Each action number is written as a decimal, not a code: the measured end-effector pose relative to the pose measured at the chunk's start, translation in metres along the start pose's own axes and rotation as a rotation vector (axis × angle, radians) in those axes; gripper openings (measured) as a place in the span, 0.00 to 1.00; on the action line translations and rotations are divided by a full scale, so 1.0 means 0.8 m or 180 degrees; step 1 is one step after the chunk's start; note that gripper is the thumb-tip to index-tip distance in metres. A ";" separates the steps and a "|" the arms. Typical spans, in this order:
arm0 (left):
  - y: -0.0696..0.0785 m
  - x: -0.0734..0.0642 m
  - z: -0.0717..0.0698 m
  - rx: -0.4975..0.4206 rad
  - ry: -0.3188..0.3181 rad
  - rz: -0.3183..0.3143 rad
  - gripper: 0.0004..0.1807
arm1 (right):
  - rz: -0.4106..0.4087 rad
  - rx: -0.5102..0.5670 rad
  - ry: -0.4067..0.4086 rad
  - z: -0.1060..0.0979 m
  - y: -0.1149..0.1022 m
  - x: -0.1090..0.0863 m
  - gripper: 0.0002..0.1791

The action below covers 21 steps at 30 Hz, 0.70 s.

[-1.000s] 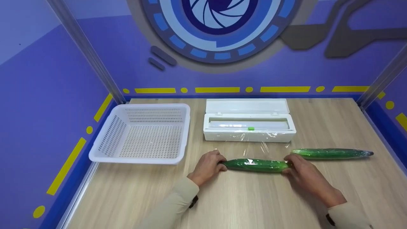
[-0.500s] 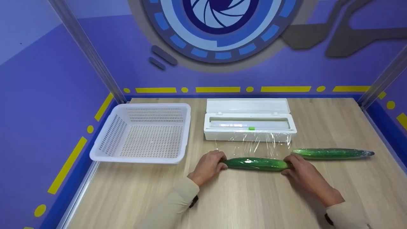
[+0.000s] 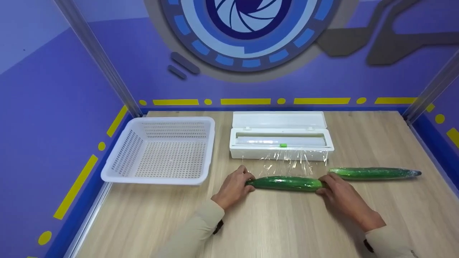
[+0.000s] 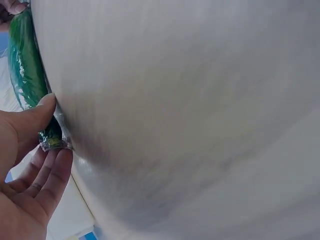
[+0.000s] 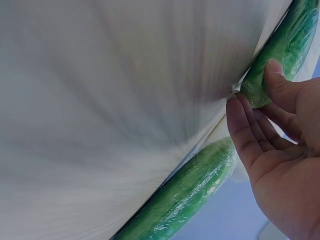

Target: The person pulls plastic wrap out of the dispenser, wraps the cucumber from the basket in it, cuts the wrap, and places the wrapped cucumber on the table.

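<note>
A green cucumber (image 3: 287, 183) lies crosswise on the table with shiny cling film around it. My left hand (image 3: 233, 187) pinches its dark left tip between thumb and fingers; bunched film shows there in the left wrist view. At the paler right end, my right hand (image 3: 343, 196) grips with the thumb on one side and fingers on the other. Creased cling film (image 3: 292, 165) runs from the cucumber back to a white wrap dispenser (image 3: 247, 154). The dispenser's lid stands open, with the film roll and a green slider (image 3: 283, 145) showing.
Just beyond my right hand lies a second cucumber (image 3: 374, 173) wrapped in film. A white perforated basket (image 3: 154, 180) stands at the back left. Purple panels (image 3: 118, 71) enclose the wooden table (image 3: 287, 229) at the back and sides.
Both hands and the cucumber have shifted slightly away from me, toward the dispenser. The cling film between them shows more creases than a second ago.
</note>
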State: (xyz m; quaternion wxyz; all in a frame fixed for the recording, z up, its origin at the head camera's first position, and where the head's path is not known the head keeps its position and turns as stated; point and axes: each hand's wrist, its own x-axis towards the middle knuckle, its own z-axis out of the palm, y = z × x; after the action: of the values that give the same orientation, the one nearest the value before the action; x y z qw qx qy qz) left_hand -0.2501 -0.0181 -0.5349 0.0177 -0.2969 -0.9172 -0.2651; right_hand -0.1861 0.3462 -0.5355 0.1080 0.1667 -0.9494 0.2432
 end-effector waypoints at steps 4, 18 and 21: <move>-0.003 0.002 -0.002 0.0084 0.0022 0.0086 0.14 | 0.0041 0.0020 -0.0045 -0.001 0.000 0.000 0.12; -0.009 0.001 0.001 -0.0244 0.0303 0.0009 0.12 | 0.0091 -0.0040 -0.0093 0.000 0.000 0.002 0.27; -0.010 0.000 0.001 -0.0246 0.0328 0.0013 0.10 | 0.0130 0.0007 -0.0077 0.000 0.000 0.005 0.25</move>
State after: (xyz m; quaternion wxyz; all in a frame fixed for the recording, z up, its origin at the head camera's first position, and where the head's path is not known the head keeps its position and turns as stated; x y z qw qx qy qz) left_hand -0.2544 -0.0229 -0.5394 0.0539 -0.2852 -0.9035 -0.3153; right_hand -0.1898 0.3452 -0.5343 0.0914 0.1504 -0.9536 0.2445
